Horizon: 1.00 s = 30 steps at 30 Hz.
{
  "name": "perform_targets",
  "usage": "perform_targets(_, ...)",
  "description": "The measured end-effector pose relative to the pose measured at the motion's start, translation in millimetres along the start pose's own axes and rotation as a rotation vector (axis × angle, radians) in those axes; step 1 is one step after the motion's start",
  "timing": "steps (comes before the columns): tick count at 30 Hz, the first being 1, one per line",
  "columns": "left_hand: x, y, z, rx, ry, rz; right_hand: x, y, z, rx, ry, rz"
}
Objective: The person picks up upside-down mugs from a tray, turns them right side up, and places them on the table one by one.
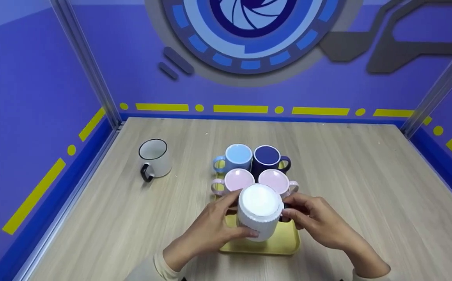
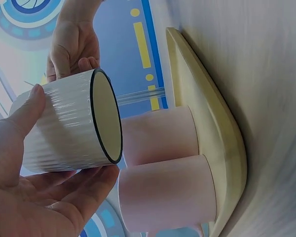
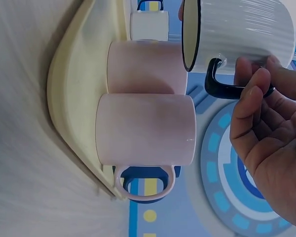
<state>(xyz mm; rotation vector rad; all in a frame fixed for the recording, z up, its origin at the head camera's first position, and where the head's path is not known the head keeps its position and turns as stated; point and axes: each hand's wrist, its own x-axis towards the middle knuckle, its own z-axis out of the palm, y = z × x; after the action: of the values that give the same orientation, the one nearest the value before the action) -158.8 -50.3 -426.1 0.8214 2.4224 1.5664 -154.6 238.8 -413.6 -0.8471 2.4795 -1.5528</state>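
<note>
A white ribbed mug [image 1: 260, 210] with a black rim and black handle [image 3: 227, 89] is held upside down above the near part of a yellow tray [image 1: 264, 248]. My left hand [image 1: 210, 224] grips its body from the side, thumb and fingers around it. The right hand [image 1: 319, 220] pinches the handle. Behind it on the tray stand two pink mugs [image 1: 238, 180] side by side, their handles pointing outward. Farther back are a light blue mug [image 1: 238, 154] and a dark blue mug [image 1: 266, 156]. In the left wrist view, the mug's open mouth [image 2: 107, 116] faces the tray.
Another white mug [image 1: 156, 158] with a black rim and black handle stands upright on the wooden table [image 1: 93, 218], left of the tray. Blue-purple panels [image 1: 249, 93] with metal corner posts [image 1: 89, 62] enclose the table's back and sides.
</note>
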Motion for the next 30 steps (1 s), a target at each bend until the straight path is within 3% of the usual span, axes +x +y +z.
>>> perform_targets(7, 2.8, 0.2, 0.6, -0.014, -0.012, -0.034, -0.2, 0.9, 2.1, -0.054, 0.035, -0.041)
perform_targets(21, 10.2, -1.5, 2.9, -0.169, -0.031, -0.109, 1.1, 2.3, 6.8, -0.075, 0.108, -0.077)
perform_targets(26, 9.7, -4.5, 2.5, -0.2, -0.063, -0.108, 1.7, 4.1, 6.7, -0.028, 0.088, -0.035)
perform_targets(30, 7.9, -7.0, 0.7, -0.245, -0.114, -0.06, 2.2, 4.8, 3.9, 0.068, 0.061, 0.064)
